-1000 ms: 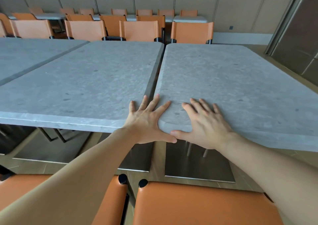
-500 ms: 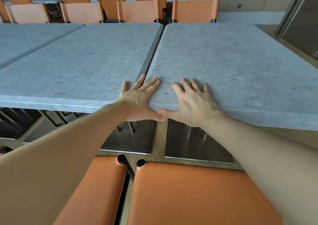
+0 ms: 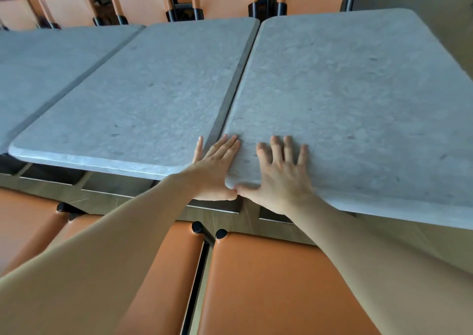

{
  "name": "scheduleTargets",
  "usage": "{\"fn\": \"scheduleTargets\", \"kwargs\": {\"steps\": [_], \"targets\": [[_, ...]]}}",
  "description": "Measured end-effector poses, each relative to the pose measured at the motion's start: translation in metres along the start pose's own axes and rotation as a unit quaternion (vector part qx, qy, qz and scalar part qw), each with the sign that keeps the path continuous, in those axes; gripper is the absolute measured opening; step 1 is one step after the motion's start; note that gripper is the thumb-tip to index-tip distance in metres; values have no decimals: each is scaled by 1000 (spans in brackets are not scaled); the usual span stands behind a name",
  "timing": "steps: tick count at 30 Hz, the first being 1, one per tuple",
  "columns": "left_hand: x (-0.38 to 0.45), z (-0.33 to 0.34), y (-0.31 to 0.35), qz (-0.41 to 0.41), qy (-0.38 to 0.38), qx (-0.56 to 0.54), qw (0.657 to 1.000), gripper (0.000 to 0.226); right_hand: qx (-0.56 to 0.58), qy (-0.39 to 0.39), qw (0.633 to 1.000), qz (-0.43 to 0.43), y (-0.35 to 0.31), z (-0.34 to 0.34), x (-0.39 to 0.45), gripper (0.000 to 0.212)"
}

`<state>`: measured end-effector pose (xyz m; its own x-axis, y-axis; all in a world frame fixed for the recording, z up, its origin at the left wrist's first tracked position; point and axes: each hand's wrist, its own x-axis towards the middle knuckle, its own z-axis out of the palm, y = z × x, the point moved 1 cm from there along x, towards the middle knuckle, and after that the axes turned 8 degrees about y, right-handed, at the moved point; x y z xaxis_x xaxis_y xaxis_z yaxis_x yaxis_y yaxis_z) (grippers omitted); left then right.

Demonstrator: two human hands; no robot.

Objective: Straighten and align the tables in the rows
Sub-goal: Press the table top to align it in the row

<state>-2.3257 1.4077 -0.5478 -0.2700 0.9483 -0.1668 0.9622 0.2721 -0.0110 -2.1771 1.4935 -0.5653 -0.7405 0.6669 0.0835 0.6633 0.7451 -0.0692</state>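
My right hand lies flat and spread on the near left corner of the grey stone-look square table on the right, thumb hooked along its front edge. My left hand is also flat, its fingers close together; it bridges the dark seam, little finger on the neighbouring grey stone-look table and the other fingertips on the right-hand slab, thumb meeting my right thumb at the rounded corner.

The right-hand table's near edge sits closer to me than its neighbour's, so I judge this pair is not yet flush. The gap runs away from my left fingertips and looks slightly tapered, though the wide lens may exaggerate that.

I expect these to handle as heavy, rigid slabs on metal pedestal bases just below my wrists: no flex, a matt surface giving palms fair friction, but they may resist before sliding. The best hold is the thick corner edge under my thumbs. The orange leather chair backs beneath my forearms limit my stance.
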Motion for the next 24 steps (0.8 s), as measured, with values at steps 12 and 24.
{"fn": "scheduleTargets", "kwargs": {"steps": [12, 24], "targets": [[52, -18, 106, -220, -9, -37, 975, 81, 64, 103, 987, 105, 147, -28, -47, 32], [36, 8, 100, -212, 52, -66, 974, 77, -13, 11, 967, 253, 194, -22, -75, 70]]}}
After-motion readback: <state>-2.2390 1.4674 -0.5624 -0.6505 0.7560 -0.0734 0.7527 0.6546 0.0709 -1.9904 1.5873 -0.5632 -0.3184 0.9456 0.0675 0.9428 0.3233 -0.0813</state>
